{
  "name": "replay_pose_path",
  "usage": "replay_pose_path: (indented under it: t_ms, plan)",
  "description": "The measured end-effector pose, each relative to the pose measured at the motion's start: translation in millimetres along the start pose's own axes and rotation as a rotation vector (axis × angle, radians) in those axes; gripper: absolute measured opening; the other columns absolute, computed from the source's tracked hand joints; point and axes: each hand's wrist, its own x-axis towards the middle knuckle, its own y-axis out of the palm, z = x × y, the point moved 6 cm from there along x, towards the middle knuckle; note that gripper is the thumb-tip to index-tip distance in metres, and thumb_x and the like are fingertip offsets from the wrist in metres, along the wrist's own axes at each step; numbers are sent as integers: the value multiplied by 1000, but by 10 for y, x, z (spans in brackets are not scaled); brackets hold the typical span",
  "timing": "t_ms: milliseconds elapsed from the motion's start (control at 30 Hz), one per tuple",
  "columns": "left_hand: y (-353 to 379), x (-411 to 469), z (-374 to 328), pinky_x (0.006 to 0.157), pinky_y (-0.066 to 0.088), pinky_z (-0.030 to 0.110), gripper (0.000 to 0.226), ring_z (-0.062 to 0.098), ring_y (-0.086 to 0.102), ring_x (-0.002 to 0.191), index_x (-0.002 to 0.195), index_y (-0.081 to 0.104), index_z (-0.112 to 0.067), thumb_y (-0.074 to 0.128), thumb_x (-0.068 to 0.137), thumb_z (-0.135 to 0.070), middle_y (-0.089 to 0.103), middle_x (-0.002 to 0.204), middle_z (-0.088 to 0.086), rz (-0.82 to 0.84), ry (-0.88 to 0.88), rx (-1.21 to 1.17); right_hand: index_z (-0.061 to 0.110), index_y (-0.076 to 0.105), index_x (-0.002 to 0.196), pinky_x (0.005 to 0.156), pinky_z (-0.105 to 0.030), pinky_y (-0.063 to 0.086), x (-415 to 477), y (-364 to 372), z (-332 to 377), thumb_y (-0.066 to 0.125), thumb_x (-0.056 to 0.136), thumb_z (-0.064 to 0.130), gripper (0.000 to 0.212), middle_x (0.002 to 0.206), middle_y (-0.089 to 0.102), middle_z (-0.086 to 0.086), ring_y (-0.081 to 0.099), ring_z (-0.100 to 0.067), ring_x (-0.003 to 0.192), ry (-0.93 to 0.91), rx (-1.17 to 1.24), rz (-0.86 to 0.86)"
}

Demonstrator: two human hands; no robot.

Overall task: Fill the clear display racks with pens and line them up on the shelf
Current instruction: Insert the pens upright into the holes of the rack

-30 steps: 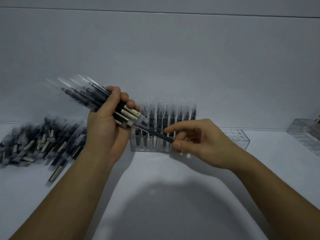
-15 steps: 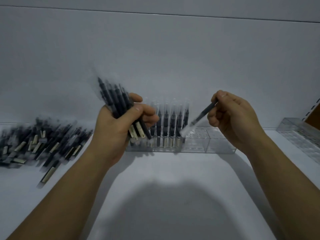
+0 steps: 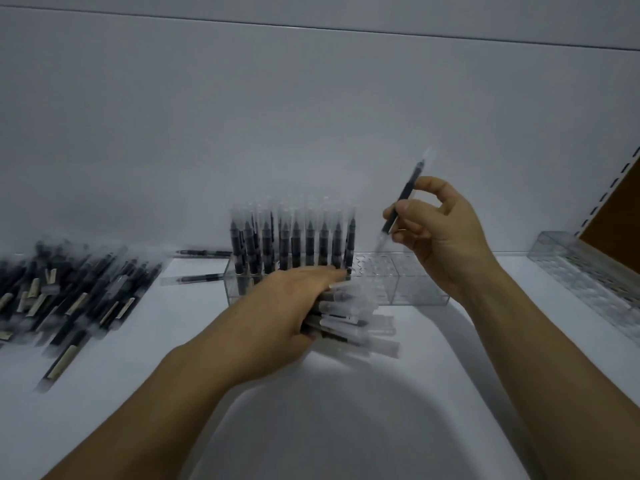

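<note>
One pen [image 3: 410, 183] is pinched by the right hand [image 3: 446, 237] above the rack [image 3: 415, 289], likely for slotting; spare pens [image 3: 353, 323] are gripped by the left hand [image 3: 287, 306] before it

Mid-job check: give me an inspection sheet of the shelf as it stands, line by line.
Surface: white shelf, shadowed in front.
Job's things: clear rack, left part filled with standing pens, right holes empty; second clear rack at right, empty as far as shows.
Clutter: loose pile of pens at left; two stray pens lying left of the rack.
Grippers: left hand holds a bundle of pens low before the rack; right hand pinches a single pen, tilted, above the empty holes.
Cables: nothing seen.
Surroundings: white back wall; slotted upright at right.
</note>
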Motion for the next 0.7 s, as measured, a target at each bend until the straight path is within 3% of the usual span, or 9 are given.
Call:
replay_pose_path:
  t_ms: [67, 167, 233, 333, 500, 700]
  plan:
    - [12, 4, 25, 114, 35, 22, 77, -3, 39, 135, 148, 44, -29, 59, 79, 1, 49, 146, -15, 5, -21, 49, 18, 42, 140, 64, -27, 56, -18, 11, -17, 66, 92, -5, 58, 86, 76, -14, 71, -24, 76, -35, -121, 8]
    - [40, 7, -9, 112, 41, 35, 73, 9, 45, 133, 147, 47, -20, 56, 77, 0, 54, 142, -5, 3, -22, 50, 36, 27, 153, 71, -30, 58, -41, 38, -24, 68, 93, -3, 83, 94, 75, -20, 75, -30, 90, -101, -238, 51]
    - [59, 2, -37, 113, 39, 41, 72, 14, 46, 133, 145, 48, -18, 54, 75, -6, 55, 141, -3, 4, -23, 95, 37, 22, 155, 74, -31, 60, -54, 33, -6, 68, 93, -2, 86, 94, 73, -23, 75, -30, 91, -138, -330, 36]
    - [66, -1, -42, 117, 32, 41, 74, 14, 41, 138, 149, 44, -20, 55, 77, -6, 51, 146, -4, 3, -24, 151, 31, 29, 148, 74, -34, 61, -70, 78, -40, 63, 96, -2, 70, 93, 72, -24, 75, -30, 86, -134, -401, 67]
    - [52, 2, -46, 120, 25, 28, 77, 6, 32, 141, 153, 35, -24, 57, 82, -2, 42, 152, -9, 23, -37, 136, 24, 39, 137, 68, -36, 61, -106, 194, -106, 49, 106, 6, 37, 88, 74, -16, 73, -32, 78, -148, -451, 188]
    - [39, 1, -31, 117, 26, 22, 76, 4, 33, 137, 153, 36, -26, 56, 83, -2, 43, 151, -10, 15, -32, 103, 25, 45, 128, 67, -39, 63, -148, 256, -112, 61, 101, 11, 34, 81, 70, -2, 73, -22, 71, -264, -604, 180]
